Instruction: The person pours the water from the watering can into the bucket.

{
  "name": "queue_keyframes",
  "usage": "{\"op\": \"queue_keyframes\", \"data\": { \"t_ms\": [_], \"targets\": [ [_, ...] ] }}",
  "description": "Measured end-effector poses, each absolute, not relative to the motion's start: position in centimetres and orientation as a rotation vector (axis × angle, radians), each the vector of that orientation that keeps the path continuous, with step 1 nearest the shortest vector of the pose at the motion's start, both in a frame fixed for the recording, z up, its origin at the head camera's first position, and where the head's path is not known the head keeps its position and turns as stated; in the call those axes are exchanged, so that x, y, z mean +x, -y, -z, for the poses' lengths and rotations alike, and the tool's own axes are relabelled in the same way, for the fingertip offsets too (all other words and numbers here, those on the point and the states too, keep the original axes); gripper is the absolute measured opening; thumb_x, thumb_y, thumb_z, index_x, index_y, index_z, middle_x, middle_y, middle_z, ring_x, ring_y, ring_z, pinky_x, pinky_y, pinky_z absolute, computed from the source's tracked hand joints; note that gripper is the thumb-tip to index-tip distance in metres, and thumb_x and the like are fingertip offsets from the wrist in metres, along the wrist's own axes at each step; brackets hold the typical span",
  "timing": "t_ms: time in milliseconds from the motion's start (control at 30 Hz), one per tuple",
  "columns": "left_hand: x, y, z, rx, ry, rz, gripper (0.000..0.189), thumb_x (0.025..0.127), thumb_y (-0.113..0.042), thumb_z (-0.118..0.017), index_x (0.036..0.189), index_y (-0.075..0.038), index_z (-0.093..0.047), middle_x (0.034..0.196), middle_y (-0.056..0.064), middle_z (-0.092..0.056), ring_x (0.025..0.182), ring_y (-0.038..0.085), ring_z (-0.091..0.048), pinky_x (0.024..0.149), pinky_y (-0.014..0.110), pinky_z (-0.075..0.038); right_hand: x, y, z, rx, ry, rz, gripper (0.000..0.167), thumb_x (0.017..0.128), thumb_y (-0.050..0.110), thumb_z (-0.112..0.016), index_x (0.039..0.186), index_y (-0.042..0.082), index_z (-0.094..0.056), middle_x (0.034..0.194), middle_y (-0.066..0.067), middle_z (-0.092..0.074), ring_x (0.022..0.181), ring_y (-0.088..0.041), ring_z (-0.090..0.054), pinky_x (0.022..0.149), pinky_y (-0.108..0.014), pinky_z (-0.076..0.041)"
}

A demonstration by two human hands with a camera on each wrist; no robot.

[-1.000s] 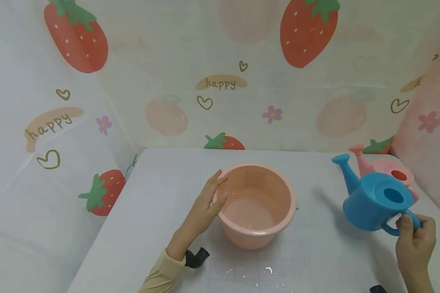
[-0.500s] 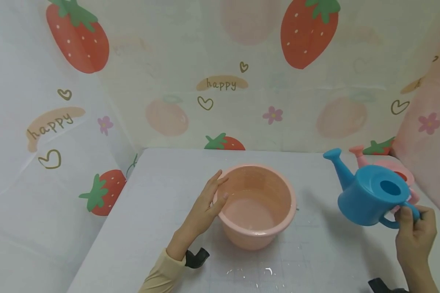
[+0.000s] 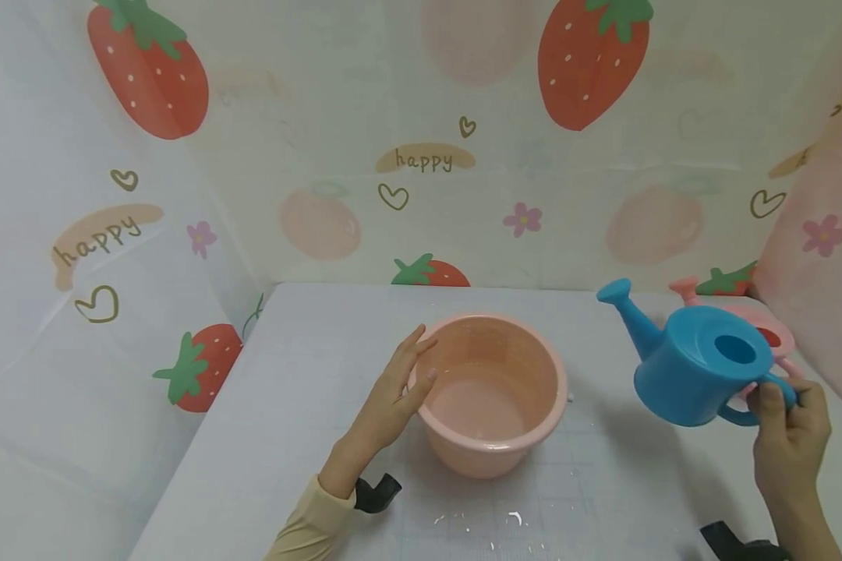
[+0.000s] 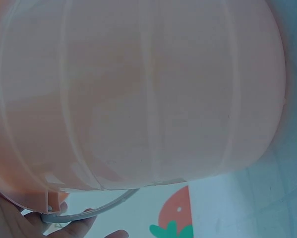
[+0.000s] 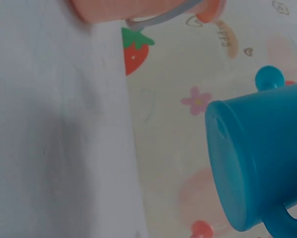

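Note:
In the head view a pale pink bucket stands upright mid-table, with a shallow layer of liquid showing inside. My left hand rests against its left rim, fingers fairly straight and thumb lying over the edge. The left wrist view shows the bucket's ribbed side and a grey carrying handle by the fingers. On the right, my right hand grips a blue watering can by its back handle, holding it above the table with the spout toward the left. The can's base faces the right wrist camera.
Behind the blue can, partly hidden, a pink watering can stands at the table's back right. Water drops dot the white table in front of the bucket. Strawberry-printed cloth encloses the back and sides.
My right hand has carried the blue watering can leftward and slightly upward, covering more of the pink can. The left hand and bucket have stayed put.

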State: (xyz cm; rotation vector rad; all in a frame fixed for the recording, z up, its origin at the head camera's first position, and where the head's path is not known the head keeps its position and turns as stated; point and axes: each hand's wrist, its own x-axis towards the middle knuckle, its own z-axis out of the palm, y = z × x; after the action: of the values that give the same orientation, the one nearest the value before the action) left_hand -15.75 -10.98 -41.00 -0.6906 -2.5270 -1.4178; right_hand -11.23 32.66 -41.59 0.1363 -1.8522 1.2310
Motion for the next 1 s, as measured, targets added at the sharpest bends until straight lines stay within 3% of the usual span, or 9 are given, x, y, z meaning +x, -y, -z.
{"op": "queue_keyframes", "data": {
  "t_ms": [67,233,533,800,1000],
  "targets": [
    [-15.8,11.0,41.0,-0.689,2.532,1.412,0.048,0.096,-0.043,-0.042,0.140,-0.025,-0.040,0.154,-0.002,-0.020,0.140,0.015,-0.019,0.107,0.053,-0.025,-11.2,-32.6,41.5,0.179,1.841,-1.243,0.007,0.096,-0.003,-0.041,0.095,-0.005,-0.048,0.080,-0.001,-0.047,0.075,-0.009,-0.051,0.081,-0.011,-0.044],
    [-15.8,10.9,41.1,-0.691,2.535,1.401,0.047,0.096,-0.043,-0.041,0.140,-0.026,-0.039,0.154,-0.004,-0.020,0.140,0.015,-0.019,0.107,0.053,-0.026,-11.1,-32.3,41.3,0.249,1.837,-1.261,0.010,0.095,-0.005,-0.040,0.095,-0.014,-0.044,0.081,-0.002,-0.048,0.075,-0.008,-0.050,0.080,-0.012,-0.044],
    [-15.7,11.0,41.1,-0.679,2.542,1.401,0.047,0.096,-0.044,-0.041,0.140,-0.027,-0.039,0.153,-0.007,-0.019,0.140,0.013,-0.019,0.108,0.052,-0.025,-10.5,-31.1,40.5,0.294,1.845,-1.317,0.008,0.095,-0.006,-0.041,0.095,-0.011,-0.046,0.082,-0.005,-0.048,0.074,-0.012,-0.047,0.080,-0.011,-0.043],
    [-15.7,11.0,41.0,-0.677,2.541,1.405,0.047,0.096,-0.044,-0.041,0.140,-0.028,-0.039,0.153,-0.006,-0.019,0.140,0.014,-0.019,0.108,0.052,-0.025,-10.2,-30.2,40.2,0.388,1.818,-1.389,0.011,0.094,-0.009,-0.039,0.092,-0.020,-0.040,0.075,-0.004,-0.048,0.071,-0.012,-0.047,0.076,-0.012,-0.044],
    [-15.8,10.9,41.1,-0.681,2.531,1.410,0.047,0.096,-0.043,-0.042,0.139,-0.026,-0.040,0.153,-0.005,-0.021,0.140,0.015,-0.021,0.107,0.053,-0.026,-10.1,-29.7,40.1,0.441,1.777,-1.471,0.008,0.093,-0.010,-0.039,0.092,-0.017,-0.044,0.076,-0.005,-0.049,0.071,-0.013,-0.047,0.074,-0.012,-0.043]
  ]
}}
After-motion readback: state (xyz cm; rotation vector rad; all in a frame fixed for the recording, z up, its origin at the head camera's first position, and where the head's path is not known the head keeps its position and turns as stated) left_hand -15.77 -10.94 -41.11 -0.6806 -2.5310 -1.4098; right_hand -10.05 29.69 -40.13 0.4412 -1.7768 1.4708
